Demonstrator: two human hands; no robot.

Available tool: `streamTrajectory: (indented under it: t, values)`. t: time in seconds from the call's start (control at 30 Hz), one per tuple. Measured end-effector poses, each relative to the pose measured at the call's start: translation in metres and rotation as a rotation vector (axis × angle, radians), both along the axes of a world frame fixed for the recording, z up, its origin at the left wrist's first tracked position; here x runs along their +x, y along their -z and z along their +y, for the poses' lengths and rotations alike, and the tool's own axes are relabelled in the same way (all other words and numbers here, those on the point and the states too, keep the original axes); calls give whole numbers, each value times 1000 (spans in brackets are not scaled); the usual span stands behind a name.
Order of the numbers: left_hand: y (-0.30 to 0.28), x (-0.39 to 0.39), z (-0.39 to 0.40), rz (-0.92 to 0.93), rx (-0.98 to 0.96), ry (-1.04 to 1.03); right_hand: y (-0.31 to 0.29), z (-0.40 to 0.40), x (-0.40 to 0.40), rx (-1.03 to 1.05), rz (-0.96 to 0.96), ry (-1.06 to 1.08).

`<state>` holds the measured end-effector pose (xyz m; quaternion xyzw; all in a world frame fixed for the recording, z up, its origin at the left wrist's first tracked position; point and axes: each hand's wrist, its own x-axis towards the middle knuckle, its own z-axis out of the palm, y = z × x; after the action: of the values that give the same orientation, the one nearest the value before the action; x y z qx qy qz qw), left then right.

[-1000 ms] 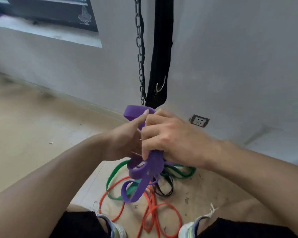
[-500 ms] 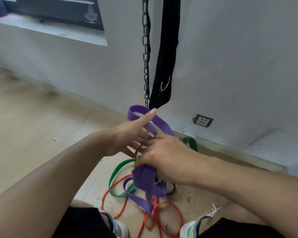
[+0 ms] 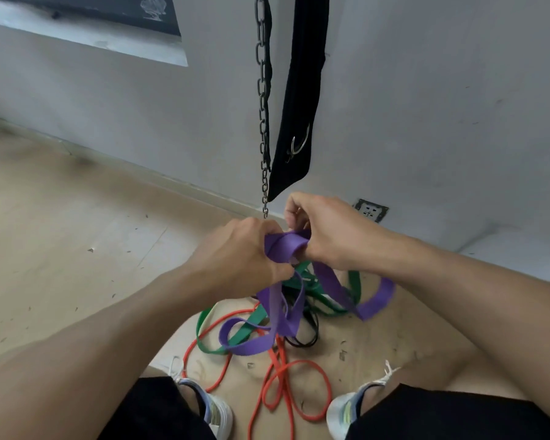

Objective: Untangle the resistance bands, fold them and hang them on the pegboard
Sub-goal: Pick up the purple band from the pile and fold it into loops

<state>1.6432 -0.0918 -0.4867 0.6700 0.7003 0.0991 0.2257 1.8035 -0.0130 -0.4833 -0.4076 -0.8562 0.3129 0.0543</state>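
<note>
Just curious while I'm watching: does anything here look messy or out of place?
Yes. The green band, orange band and black band lie knotted together on the floor. The purple band, gripped by both hands, droops into that pile.

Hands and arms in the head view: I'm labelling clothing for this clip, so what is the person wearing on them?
Nothing shows on them. The left hand and right hand are bare, with no gloves, and no rings, watch or wristband can be seen. Both forearms are uncovered right to the frame edge, so no sleeves appear. Short fingernails show on the right hand; no markings are visible.
</note>
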Motion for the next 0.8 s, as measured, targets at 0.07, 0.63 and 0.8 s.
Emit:
streamTrajectory:
  t: [0.07,0.63,0.8]
  values:
    - [-3,-4,2,-77,-48,-12,0,5,3,-28,-100,-29]
    - [-4,-25,12,176,-263,182,1,16,7,-167,-367,-276]
    - [-7,-30,15,61,-344,194,-1,26,18,-436,-249,-264]
